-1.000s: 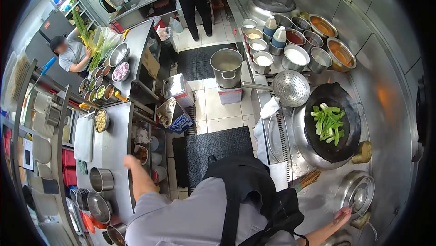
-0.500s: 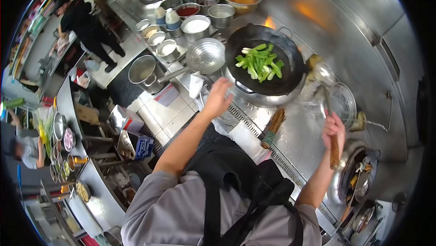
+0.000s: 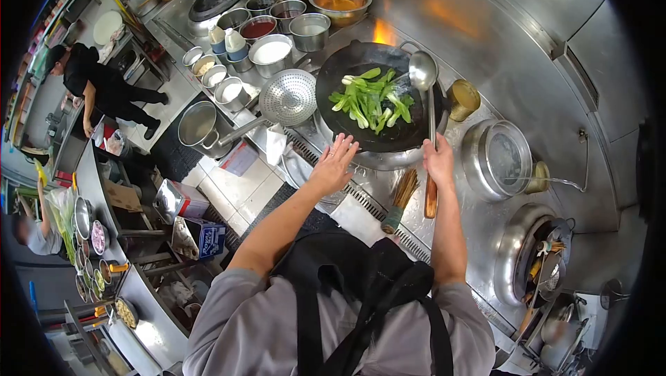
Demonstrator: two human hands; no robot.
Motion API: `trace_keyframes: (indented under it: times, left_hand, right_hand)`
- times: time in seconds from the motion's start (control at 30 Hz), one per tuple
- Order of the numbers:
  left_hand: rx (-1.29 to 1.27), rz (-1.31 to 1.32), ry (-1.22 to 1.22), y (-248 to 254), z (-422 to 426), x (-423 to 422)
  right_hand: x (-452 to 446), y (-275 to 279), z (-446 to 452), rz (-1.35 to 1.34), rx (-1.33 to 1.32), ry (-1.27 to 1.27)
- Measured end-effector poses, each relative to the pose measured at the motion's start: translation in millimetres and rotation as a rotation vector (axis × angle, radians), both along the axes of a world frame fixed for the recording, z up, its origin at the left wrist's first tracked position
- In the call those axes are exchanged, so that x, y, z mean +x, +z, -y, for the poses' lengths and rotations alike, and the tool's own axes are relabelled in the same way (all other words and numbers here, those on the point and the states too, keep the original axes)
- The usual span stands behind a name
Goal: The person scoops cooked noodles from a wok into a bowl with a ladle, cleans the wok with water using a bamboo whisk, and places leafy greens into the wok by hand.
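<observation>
Leafy green vegetables with pale stems, like bok choy (image 3: 374,100), lie in a loose heap in a black wok (image 3: 340,74) over the burner. In my right hand (image 3: 438,162) is the long handle of a metal ladle (image 3: 422,71), its wooden end pointing down toward me. The ladle's bowl hangs over the right side of the wok, apart from the greens. My left hand (image 3: 334,165) is at the wok's near left edge, fingers stretched out and holding nothing; whether it touches the rim I cannot tell.
Flame (image 3: 383,32) rises behind the wok. A perforated strainer (image 3: 288,97) lies left of it, by several seasoning pots (image 3: 272,55). A bamboo brush (image 3: 401,199) lies in front; a metal basin (image 3: 485,161) stands right. Two people work at the left.
My right hand has swung left with the ladle, bringing its bowl from beside the wok to over it. My left hand's fingers have straightened. The flame behind the wok looks larger.
</observation>
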State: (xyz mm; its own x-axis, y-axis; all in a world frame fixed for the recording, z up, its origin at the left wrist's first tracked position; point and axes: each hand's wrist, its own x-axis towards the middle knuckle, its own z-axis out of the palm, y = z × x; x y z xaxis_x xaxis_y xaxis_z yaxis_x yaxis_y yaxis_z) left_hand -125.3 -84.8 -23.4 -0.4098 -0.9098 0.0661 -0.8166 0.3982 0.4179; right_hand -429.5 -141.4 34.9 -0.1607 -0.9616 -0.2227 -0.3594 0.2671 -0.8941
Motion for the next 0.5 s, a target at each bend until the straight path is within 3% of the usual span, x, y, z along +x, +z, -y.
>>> trace_keyframes:
  times: [0.07, 0.13, 0.2, 0.23, 0.33, 0.5]
  left_hand:
    - [0.020, -0.011, -0.004, 2, 1, 0]
    - [0.033, -0.012, 0.020, 1, 0, -1]
    - [0.027, -0.041, -0.001, -2, 0, -1]
    - [0.019, -0.071, 0.014, -3, 0, 0]
    - [0.014, -0.110, 0.001, -2, 3, -4]
    - [-0.048, -0.104, -0.037, -6, 4, -10]
  right_hand:
    - [-11, -4, -8, -0.424, -0.296, -0.076]
    - [-30, -5, -24, -0.375, -0.153, -0.119]
    - [-65, -40, -32, -0.564, -0.423, -0.342]
    - [-73, -25, -42, -0.480, -0.218, -0.422]
    - [-137, -41, -62, -0.678, -0.178, -0.541]
    - [-209, -58, -70, -0.757, 0.034, -0.682]
